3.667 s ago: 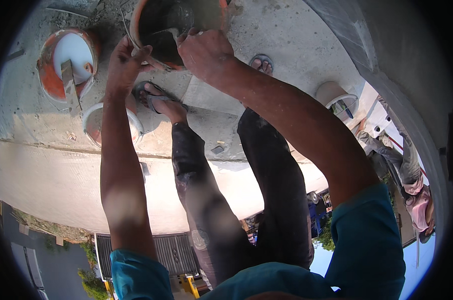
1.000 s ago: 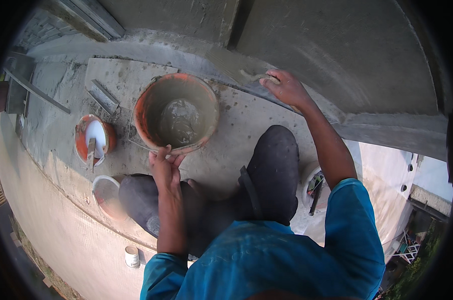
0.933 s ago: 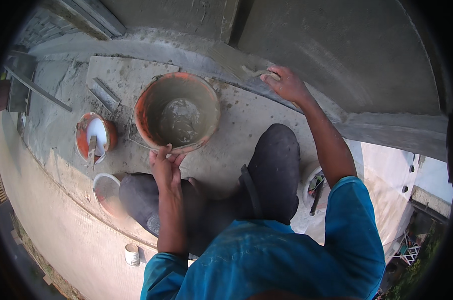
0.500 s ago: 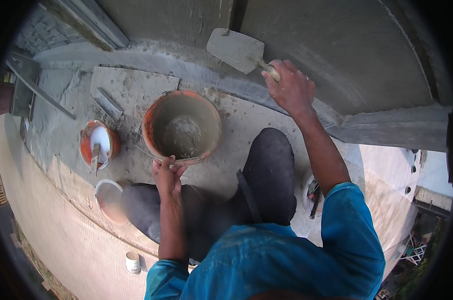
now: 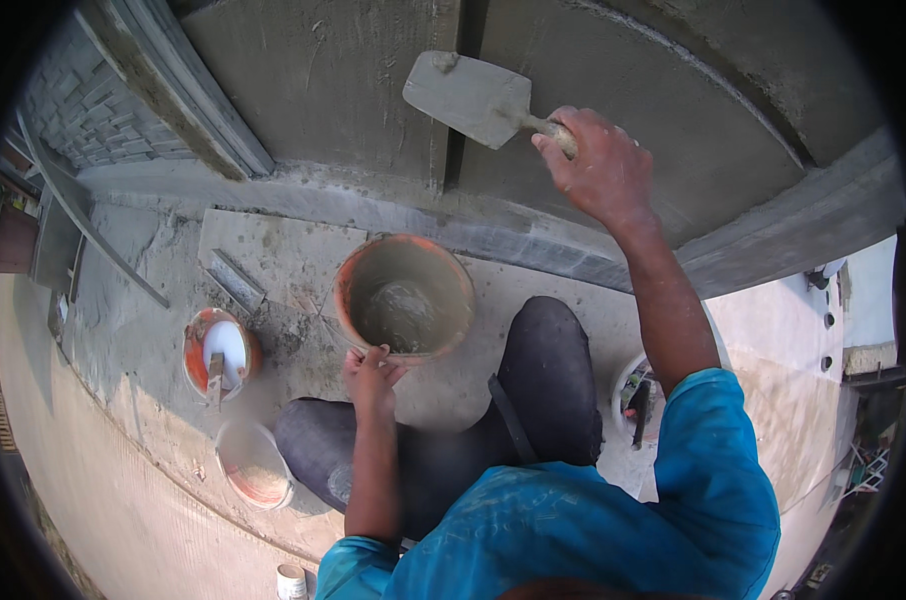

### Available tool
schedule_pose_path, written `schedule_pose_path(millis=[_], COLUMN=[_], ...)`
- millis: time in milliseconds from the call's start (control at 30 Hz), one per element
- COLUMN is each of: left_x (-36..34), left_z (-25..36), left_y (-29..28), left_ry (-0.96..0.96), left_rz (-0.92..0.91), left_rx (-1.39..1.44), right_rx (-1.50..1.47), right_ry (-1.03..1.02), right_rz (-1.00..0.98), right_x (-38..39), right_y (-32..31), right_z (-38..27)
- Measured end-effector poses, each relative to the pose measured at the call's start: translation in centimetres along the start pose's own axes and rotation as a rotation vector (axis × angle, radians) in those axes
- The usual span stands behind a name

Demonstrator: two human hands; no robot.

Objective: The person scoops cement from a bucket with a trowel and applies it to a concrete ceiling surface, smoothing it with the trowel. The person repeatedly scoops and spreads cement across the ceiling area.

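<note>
Trowel [image 5: 468,98] since a second ago: lifted from the ledge [image 5: 353,190] at the foot of the wall [image 5: 593,60]; its blade now crosses a dark upright groove [image 5: 456,160] higher up, a lump [image 5: 445,62] of mortar near its far corner. Whether the blade touches the plaster cannot be told.
Small orange bucket [image 5: 194,348]: on the floor at far left, holding white liquid [image 5: 231,345] and a leaning wooden strip [image 5: 215,378].
Metal channel [image 5: 235,280]: lying on the floor just beyond that bucket.
Pale bucket [image 5: 253,447]: near the left knee [image 5: 318,430].
Left hand [image 5: 373,380]: partly curled, thumb and fingers pinching the near rim of the mortar bucket [image 5: 413,262].
Mortar bucket: large, orange, between person and wall, wet grey mortar [image 5: 403,312] inside.
Right hand [image 5: 601,165]: closed around the trowel's handle, blade pointing left.
White bucket [image 5: 621,388]: beside the right knee [image 5: 548,350], a dark-handled tool [image 5: 640,415] in it.
</note>
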State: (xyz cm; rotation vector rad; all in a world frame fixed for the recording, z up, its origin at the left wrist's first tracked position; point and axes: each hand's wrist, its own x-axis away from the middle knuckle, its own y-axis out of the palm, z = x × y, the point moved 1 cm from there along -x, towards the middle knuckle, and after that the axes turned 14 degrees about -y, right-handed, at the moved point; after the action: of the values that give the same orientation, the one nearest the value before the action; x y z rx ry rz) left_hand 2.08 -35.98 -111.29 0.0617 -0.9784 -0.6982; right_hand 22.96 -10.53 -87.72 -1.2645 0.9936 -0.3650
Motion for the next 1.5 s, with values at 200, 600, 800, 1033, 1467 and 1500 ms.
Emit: schedule_pose_path(millis=[200, 600, 800, 1033, 1467, 1500], left_x=[-1.0, -1.2, -2.3, -3.5, -3.5, -3.6], left_z=[0.5, 1.7, 1.6, 1.4, 1.5, 1.5], left_y=[1.0, 2.5, 2.7, 2.8, 1.7, 2.0], left_ry=[-0.008, 0.01, 0.014, 0.005, -0.03, -0.043], left_rz=[-0.081, -0.081, -0.077, -0.088, -0.054, -0.063], left_rx=[-0.034, -0.062, -0.092, -0.09, -0.116, -0.081], right_rx=[0.06, 0.3, 0.34, 0.107, -0.418, -0.276], right_ry=[-0.001, -0.068, -0.069, -0.076, -0.205, -0.301], right_rz=[0.012, 0.007, 0.146, 0.044, 0.246, 0.069], right_x=[-0.9, -2.6, -3.9, -3.8, 8.1, 11.1], right_y=[-3.9, -9.8, -12.7, -12.8, -1.8, 1.8], right_z=[-0.8, -0.5, 0.1, -0.1, -2.0, -1.7])
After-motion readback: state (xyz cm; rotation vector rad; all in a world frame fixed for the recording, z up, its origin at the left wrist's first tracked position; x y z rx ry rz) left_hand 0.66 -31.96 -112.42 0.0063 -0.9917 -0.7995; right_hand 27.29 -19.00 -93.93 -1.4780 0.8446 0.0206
